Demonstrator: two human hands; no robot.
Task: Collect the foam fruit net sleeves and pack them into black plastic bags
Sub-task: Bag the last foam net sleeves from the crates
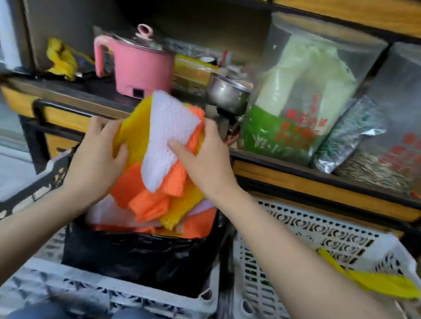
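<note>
Both hands hold a stack of foam net sleeves (165, 141), white, yellow and orange, just above an open black plastic bag (138, 254). My left hand (97, 157) grips the stack's yellow left side. On the right side my right hand (204, 158) grips it, with the thumb across the white sleeve. The bag stands in a grey crate (115, 296) and holds several more orange, yellow and white sleeves (155, 216). One yellow sleeve (379, 282) lies in the white crate (326, 238) to the right.
A wooden shelf (319, 187) with a black metal frame runs behind the crates. On it stand a pink electric pot (136, 67), a small steel pot (227, 94), a yellow cloth (60, 59) and clear tubs with bagged goods (308, 97).
</note>
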